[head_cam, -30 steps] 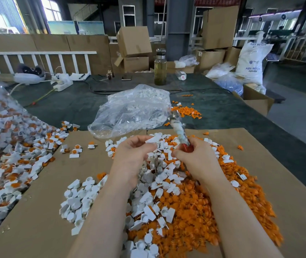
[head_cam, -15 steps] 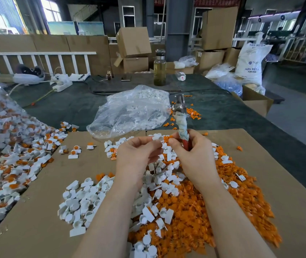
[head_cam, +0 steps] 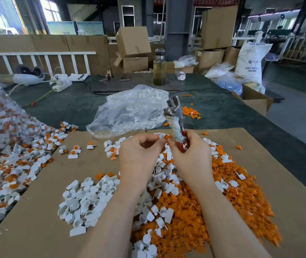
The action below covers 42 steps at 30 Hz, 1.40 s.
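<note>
Standing nearly upright in the right hand [head_cam: 190, 155], a metal plier-type tool [head_cam: 173, 112] with red handles, one of them wrapped in whitish cloth, is seen at the centre of the view. Its long axis is set close to vertical, with the top tipped slightly to the left. The silver head is pointed up and away from the person, and the handles are pointed down into the palm. The lower handles are gripped by the curled fingers of the right hand. The tool is held in the air above the far edge of a brown cardboard sheet [head_cam: 46, 211] laid on a dark green bench [head_cam: 232, 118].

A small white and orange plastic piece [head_cam: 164, 136] is pinched between the thumb and fingertips of the left hand [head_cam: 139, 157], just beside the tool's wrapped handle. The two hands are held close together; whether their fingertips touch cannot be told.

Beneath the wrists, a mixed heap of white plastic caps [head_cam: 85, 202] and orange plastic caps [head_cam: 241, 202] is spread over the cardboard. A crumpled clear plastic bag [head_cam: 129, 112] holding white parts is laid behind the hands. Further back on the bench, a tall glass bottle of yellowish liquid [head_cam: 159, 71] is stood upright.
</note>
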{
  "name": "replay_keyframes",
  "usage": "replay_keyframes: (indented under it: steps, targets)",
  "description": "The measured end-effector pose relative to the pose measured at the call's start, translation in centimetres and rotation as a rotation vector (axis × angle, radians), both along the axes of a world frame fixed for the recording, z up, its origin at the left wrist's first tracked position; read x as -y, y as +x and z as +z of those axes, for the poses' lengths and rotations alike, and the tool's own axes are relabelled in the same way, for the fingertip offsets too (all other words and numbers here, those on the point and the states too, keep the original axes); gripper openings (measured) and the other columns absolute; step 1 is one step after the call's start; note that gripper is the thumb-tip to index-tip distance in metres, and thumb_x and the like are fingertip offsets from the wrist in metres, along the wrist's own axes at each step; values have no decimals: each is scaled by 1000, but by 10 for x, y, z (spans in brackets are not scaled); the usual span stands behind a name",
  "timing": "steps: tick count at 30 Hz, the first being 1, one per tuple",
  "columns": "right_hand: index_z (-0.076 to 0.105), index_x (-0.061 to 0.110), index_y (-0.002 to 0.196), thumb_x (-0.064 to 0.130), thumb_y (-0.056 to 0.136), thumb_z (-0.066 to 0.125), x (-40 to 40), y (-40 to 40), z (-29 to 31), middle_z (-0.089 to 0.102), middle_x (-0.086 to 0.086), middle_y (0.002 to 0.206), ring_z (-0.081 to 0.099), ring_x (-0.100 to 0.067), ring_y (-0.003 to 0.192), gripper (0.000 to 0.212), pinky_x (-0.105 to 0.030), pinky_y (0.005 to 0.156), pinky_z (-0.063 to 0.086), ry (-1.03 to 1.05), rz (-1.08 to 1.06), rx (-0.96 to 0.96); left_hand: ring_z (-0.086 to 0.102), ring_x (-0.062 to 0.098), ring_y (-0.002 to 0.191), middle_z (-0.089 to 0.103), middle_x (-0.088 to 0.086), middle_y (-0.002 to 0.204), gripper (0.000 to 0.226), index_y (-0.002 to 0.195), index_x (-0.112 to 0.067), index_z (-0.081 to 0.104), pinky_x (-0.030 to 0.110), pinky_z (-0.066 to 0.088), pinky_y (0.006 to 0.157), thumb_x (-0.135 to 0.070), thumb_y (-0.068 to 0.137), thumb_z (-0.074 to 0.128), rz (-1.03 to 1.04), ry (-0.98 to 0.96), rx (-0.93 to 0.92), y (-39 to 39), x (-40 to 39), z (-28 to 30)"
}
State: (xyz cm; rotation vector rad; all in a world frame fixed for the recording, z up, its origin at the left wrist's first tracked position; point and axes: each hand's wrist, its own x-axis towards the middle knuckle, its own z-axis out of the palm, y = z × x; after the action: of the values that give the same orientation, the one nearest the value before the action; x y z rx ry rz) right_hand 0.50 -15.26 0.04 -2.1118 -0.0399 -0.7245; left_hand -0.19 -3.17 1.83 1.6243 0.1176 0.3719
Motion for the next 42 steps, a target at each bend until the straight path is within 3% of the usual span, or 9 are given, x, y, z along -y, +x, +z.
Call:
replay_keyframes:
  steps: [8, 16, 24, 35, 39, 42]
  targets:
    - [59, 26, 95, 33, 88, 70, 0, 0, -2, 59, 18, 73, 58, 1, 66, 14, -13, 56, 38, 45, 10, 6, 69, -1, 71, 75, -14, 76, 7, 84, -23, 81, 12, 52, 65, -20, 78, 83, 2, 112, 79, -1, 5, -1]
    - [57, 28, 91, 31, 88, 70, 0, 2, -1, 55, 20, 71, 56, 10, 71, 13, -9, 53, 37, 15, 30, -13, 69, -4, 72, 74, -19, 75, 9, 81, -26, 79, 9, 52, 66, -18, 79, 82, 3, 154, 114, 0, 3, -4]
    - [60, 27, 91, 29, 89, 69, 1, 3, -1, 54, 20, 71, 52, 3, 64, 10, -11, 56, 29, -25, 41, -52, 66, -8, 69, 70, -27, 72, 21, 73, -36, 73, 3, 45, 59, -18, 80, 81, 2, 188, 122, -1, 4, -6]
    - [66, 21, 108, 24, 91, 62, 2, 3, 3, 67, 10, 89, 60, -8, 80, 18, -28, 67, 48, 4, 142, -132, 67, -3, 66, 72, -19, 70, 11, 76, -30, 76, 8, 48, 57, -23, 78, 84, 22, 143, 100, 3, 1, -9]
    - [68, 25, 93, 18, 89, 65, 4, 1, 5, 60, 20, 65, 51, 0, 57, 8, -13, 51, 38, 147, 266, -179, 71, 11, 72, 74, -8, 73, 8, 79, -26, 76, 25, 57, 68, -21, 79, 83, 31, 45, 66, 4, -3, -10]
    - [68, 27, 86, 14, 86, 69, 10, -1, 8, 66, 17, 69, 58, -9, 61, 13, -11, 53, 43, 272, 337, -214, 73, 18, 75, 75, -1, 74, 8, 80, -20, 76, 29, 59, 71, -16, 80, 82, 18, -36, 62, 5, -8, -9]
